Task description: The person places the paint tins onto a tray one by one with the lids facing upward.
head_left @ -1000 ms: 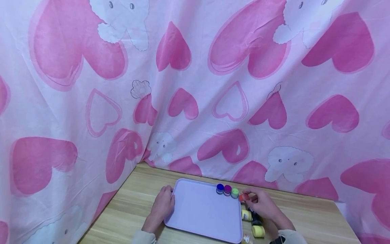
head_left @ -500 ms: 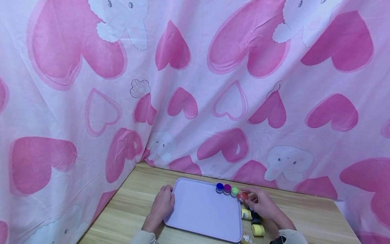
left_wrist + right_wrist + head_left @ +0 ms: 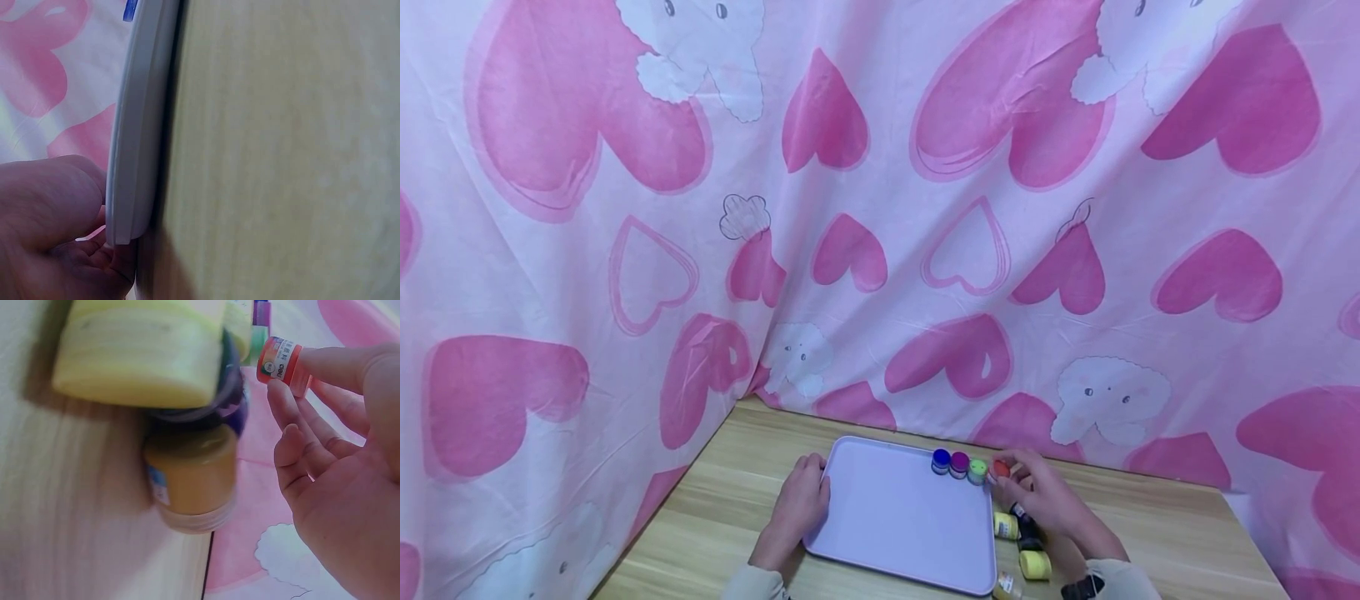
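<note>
My left hand (image 3: 803, 497) grips the left edge of a pale lilac tray (image 3: 902, 517); in the left wrist view the thumb lies on one side of the rim (image 3: 134, 144) and fingers on the other. My right hand (image 3: 1043, 496) pinches a small red paint jar (image 3: 279, 360) between thumb and fingers at the tray's far right corner. Beside it, a blue-lidded jar (image 3: 941, 461), a magenta-lidded jar (image 3: 959, 464) and a green-lidded jar (image 3: 977, 472) stand in a row along the tray's far edge. Whether the red jar touches the tray cannot be told.
Right of the tray lie a yellow jar (image 3: 1006, 526), dark jars (image 3: 1028, 533) and another yellow jar (image 3: 1035, 565). A tan jar (image 3: 1007, 586) is near the front. The right wrist view shows an ochre jar (image 3: 190, 472) close up. A heart-patterned curtain (image 3: 865, 350) borders the wooden table (image 3: 715, 500).
My right hand has moved slightly away from me with the red jar, bringing it level with the green-lidded jar. The left hand keeps its grip on the tray.
</note>
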A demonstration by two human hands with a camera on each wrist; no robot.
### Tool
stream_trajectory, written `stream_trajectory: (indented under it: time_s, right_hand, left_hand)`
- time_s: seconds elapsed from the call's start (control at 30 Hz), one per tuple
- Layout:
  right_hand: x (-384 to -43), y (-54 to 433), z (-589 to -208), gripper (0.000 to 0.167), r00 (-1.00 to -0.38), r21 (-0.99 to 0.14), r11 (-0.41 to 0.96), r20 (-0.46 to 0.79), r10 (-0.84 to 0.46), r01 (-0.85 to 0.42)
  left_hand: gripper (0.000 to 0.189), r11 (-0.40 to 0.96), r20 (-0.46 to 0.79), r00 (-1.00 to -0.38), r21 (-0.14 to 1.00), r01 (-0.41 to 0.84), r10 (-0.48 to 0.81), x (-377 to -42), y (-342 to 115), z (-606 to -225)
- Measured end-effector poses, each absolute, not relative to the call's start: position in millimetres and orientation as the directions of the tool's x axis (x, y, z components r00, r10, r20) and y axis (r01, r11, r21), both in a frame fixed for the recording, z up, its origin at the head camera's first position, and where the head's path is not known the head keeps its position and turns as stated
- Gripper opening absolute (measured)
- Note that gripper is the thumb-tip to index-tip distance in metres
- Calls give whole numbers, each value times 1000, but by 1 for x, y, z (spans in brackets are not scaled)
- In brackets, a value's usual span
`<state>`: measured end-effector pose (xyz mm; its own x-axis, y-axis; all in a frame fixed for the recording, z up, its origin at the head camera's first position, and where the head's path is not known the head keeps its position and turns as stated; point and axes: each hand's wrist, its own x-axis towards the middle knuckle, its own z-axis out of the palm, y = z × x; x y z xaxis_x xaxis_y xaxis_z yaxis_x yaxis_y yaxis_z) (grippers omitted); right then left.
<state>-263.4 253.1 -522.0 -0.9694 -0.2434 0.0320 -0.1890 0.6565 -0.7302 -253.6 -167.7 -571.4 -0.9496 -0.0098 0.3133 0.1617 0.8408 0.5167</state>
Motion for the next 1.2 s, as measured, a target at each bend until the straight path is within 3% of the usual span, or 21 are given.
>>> stream_trajectory:
  time_s: [0.5,0.67,1.2]
  right_hand:
    - [-274,238,-509,29,-959,-690,673,122,-255,-267]
    - [-274,228,-503,36,-956,-680,680,121,-267,-275]
    - [-284,197,-506,33,-926,-645,673,170,-336,-362]
  left_hand:
    - [18,842,302,-953,520,146,-21,-256,-167,-575]
    - [18,840,270,-963,528,127,-24,-256,-167,-574]
    - [18,837,309,-951,523,157,-14,-254,-167,-573]
